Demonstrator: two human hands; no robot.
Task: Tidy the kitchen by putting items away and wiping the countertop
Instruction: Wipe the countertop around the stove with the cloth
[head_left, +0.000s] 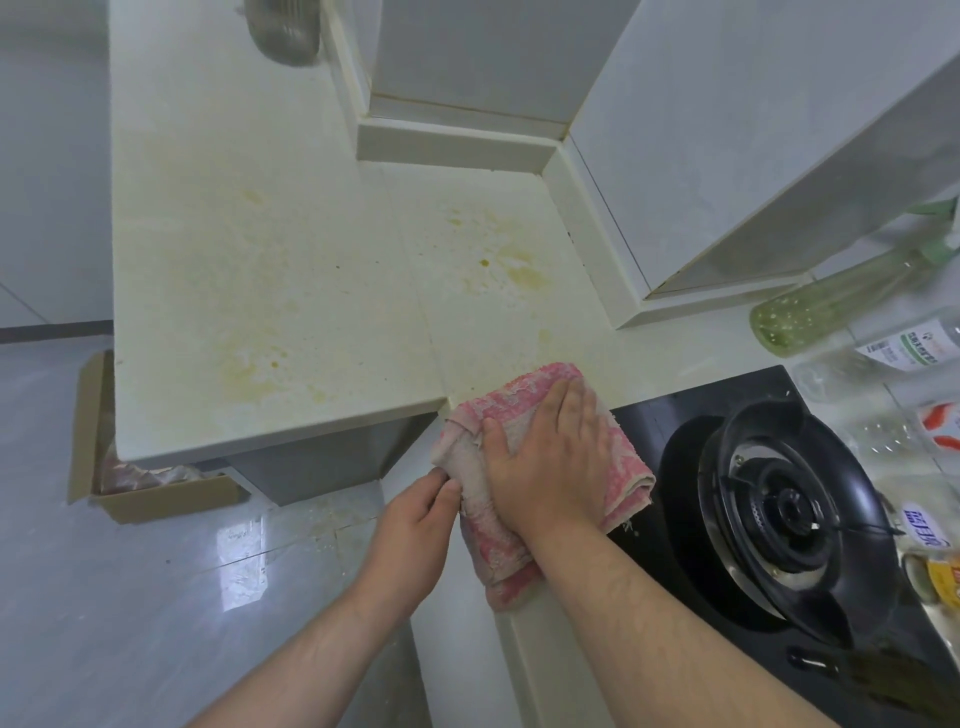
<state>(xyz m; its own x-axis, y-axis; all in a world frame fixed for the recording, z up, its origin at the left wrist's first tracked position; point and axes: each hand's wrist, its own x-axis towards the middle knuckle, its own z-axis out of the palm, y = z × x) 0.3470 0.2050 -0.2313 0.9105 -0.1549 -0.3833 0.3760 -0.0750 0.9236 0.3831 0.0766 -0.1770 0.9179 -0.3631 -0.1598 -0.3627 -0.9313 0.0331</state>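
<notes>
**Two hands on a cloth at the front edge of a stained worktop**

Head view, looking down. The right hand (550, 457) lies flat, palm down and fingers spread, on a folded pink-and-white cloth (618, 457); it presses the cloth rather than closing around it. The left hand (415, 525) pinches the cloth's near left edge between thumb and fingers, where the fabric hangs over the front of the worktop (260, 260).

The cloth sits at the front edge of the worktop, at the inner corner where the deeper left section steps back to the shallower section before the hob. Its right side overlaps the black glass hob (675, 415), and its lower end drapes down the worktop's front face.

The pale worktop carries yellowish stains (519, 265) in several patches: one group near the back wall corner, others on the left section. A gas burner (789, 514) with a black pan support occupies the hob to the right of the cloth. Beyond the hob, along the right edge, stand a green-tinted bottle (831, 306) and a clear labelled bottle (904, 348), both distorted by the lens.

On the floor at the left, partly under the worktop overhang, an open cardboard box (156, 493) holds material that cannot be identified.
</notes>
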